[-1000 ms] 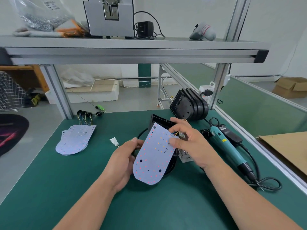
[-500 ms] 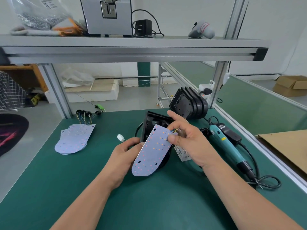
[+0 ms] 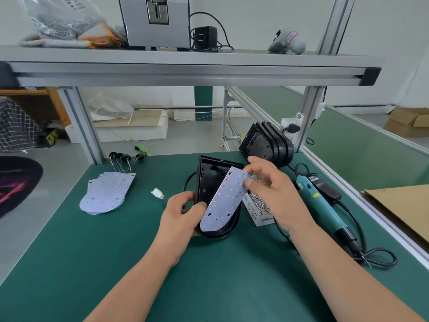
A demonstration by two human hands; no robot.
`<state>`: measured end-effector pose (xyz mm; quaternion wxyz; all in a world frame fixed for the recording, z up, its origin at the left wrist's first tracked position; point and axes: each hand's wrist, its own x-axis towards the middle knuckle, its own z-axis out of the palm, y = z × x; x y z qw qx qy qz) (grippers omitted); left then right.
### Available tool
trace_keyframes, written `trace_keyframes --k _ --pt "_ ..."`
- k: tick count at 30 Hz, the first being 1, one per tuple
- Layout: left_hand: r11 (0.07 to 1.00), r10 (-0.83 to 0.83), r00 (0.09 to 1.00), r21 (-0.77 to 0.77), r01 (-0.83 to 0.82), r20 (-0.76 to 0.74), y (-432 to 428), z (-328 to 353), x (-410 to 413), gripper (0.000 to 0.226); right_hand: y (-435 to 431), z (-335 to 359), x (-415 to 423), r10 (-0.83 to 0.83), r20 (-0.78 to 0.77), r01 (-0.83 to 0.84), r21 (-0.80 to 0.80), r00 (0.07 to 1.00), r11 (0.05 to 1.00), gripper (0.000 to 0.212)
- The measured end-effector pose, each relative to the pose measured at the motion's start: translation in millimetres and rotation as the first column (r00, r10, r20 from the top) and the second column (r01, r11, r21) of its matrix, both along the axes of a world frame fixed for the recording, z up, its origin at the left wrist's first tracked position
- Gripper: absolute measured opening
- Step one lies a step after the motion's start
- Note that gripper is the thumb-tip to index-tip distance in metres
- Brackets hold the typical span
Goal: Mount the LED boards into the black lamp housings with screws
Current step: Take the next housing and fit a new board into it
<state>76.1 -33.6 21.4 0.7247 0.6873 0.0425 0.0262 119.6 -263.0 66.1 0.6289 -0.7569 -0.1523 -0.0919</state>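
Observation:
A black lamp housing (image 3: 207, 182) stands tilted on the green bench, open side toward me. My left hand (image 3: 182, 213) grips its left edge. A pale LED board (image 3: 224, 201) with coloured dots leans half inside the housing. My right hand (image 3: 270, 189) pinches the board's upper right corner, where thin wires come off. A stack of more LED boards (image 3: 106, 192) lies at the left with wired black plugs. Several empty black housings (image 3: 267, 145) stand stacked at the back. A teal electric screwdriver (image 3: 321, 203) lies to the right.
A small box of screws (image 3: 257, 210) sits just right of the housing, under my right hand. A white connector (image 3: 157, 194) lies left of the housing. The screwdriver's cable (image 3: 380, 257) coils at the right. An aluminium shelf (image 3: 185, 68) runs overhead. Cardboard (image 3: 401, 210) lies beyond the bench's right rail.
The housing has been tipped more upright and turned toward me. The LED board has swung from in front of the housing down into its opening. Both hands kept their hold.

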Motion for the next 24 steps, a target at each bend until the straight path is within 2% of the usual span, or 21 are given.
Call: trace_keyframes --k 2,6,10,13,16,19,20,21,24 --pt "0.999 0.027 1.0 0.026 -0.027 0.013 -3 2 -2 0.032 10 0 -2 -0.049 -0.038 0.051 0.053 0.998 0.997 0.027" --pt "0.992 0.039 0.998 0.114 -0.045 0.055 -8 4 -7 0.02 26 -6 -2 -0.096 0.037 0.098 -0.046 0.995 0.994 0.034" --pt "0.979 0.088 0.991 0.174 -0.105 0.104 -5 4 -6 0.022 33 -11 0 -0.107 0.073 0.112 -0.07 0.992 0.991 0.032" --pt "0.96 0.103 0.985 0.247 -0.136 0.142 -3 4 -5 0.029 32 -13 5 -0.091 0.02 0.092 -0.048 0.996 0.995 0.026" --pt "0.945 0.106 0.98 0.289 -0.152 0.17 -2 4 -6 0.037 25 -13 11 -0.082 -0.072 0.085 0.034 0.994 0.996 0.022" --pt "0.932 0.138 0.974 0.311 -0.189 0.179 -1 6 -7 0.014 16 -5 13 -0.045 -0.11 0.064 0.179 0.993 0.982 0.02" --pt "0.926 0.158 0.968 0.311 -0.213 0.193 0 7 -7 0.012 14 -2 12 -0.029 -0.121 0.058 0.24 0.992 0.969 0.022" --pt "0.918 0.182 0.959 0.313 -0.245 0.218 0 7 -7 0.018 13 1 13 -0.022 -0.131 0.059 0.281 0.991 0.958 0.023" --pt "0.899 0.241 0.945 0.315 -0.304 0.223 2 5 -5 0.014 17 0 13 -0.01 -0.185 0.068 0.309 0.983 0.949 0.017"
